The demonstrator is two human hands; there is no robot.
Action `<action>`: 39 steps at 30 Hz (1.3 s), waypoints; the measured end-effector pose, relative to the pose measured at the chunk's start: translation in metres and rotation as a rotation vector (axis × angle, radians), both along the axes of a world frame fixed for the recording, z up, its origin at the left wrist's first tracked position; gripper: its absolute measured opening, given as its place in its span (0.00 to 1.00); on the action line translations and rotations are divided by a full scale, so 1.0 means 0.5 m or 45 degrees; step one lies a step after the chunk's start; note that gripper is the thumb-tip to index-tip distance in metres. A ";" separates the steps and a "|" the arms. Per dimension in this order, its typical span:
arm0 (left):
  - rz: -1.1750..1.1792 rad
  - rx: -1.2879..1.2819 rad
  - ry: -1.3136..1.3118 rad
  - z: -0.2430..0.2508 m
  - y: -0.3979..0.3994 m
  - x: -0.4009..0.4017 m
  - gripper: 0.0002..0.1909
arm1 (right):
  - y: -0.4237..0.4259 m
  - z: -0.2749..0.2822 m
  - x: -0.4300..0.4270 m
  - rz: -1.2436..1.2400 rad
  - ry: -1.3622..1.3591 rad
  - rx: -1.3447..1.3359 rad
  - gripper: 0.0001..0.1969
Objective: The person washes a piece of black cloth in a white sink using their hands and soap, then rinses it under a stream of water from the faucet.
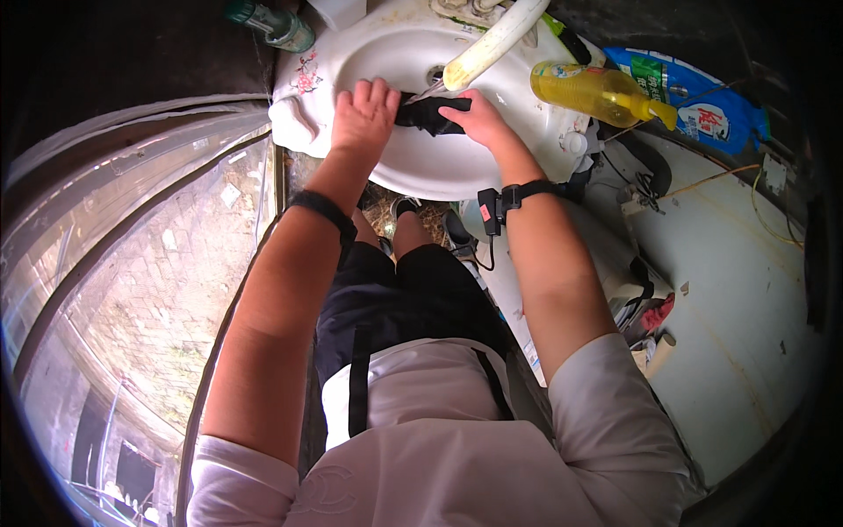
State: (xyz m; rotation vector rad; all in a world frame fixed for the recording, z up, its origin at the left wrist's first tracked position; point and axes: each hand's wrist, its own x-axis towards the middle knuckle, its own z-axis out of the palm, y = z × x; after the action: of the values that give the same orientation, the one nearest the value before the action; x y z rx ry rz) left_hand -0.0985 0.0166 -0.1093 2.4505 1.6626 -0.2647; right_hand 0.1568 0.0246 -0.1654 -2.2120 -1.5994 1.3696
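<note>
A black cloth item (429, 117) is stretched between my two hands over the basin of a white ceramic sink (435, 172). My left hand (366, 117) grips its left end, knuckles upward. On the other end, my right hand (482, 120) pinches the fabric with the thumb lying across it. Water (425, 94) runs from the mouth of a thick white pipe (494, 46) onto the cloth. Behind the stream shows part of the drain (436, 74). What kind of garment or cloth it is, I cannot tell.
On the right rim lies a yellow pump bottle (586, 93), beside a blue detergent bag (708, 105). A green-capped glass bottle (276, 27) and a white cup (339, 10) stand at the left rear. White soap or cloth (291, 124) sits on the left rim. A window (151, 277) borders the left.
</note>
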 end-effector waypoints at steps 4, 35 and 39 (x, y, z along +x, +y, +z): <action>-0.433 0.120 -0.077 -0.058 -0.030 -0.044 0.25 | 0.000 -0.006 -0.034 0.046 -0.031 0.022 0.32; -0.573 -0.339 -0.061 0.003 -0.056 -0.039 0.47 | -0.042 0.006 -0.208 0.500 -0.079 0.498 0.16; -0.593 -0.257 -0.052 -0.002 -0.056 -0.054 0.47 | 0.013 0.009 -0.156 0.286 -0.581 0.035 0.15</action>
State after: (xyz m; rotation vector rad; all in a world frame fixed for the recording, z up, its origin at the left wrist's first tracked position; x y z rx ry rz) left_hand -0.1253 -0.0113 -0.1103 2.6273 0.9732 -0.4135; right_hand 0.0787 0.0309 -0.1609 -2.5221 -2.0475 0.9100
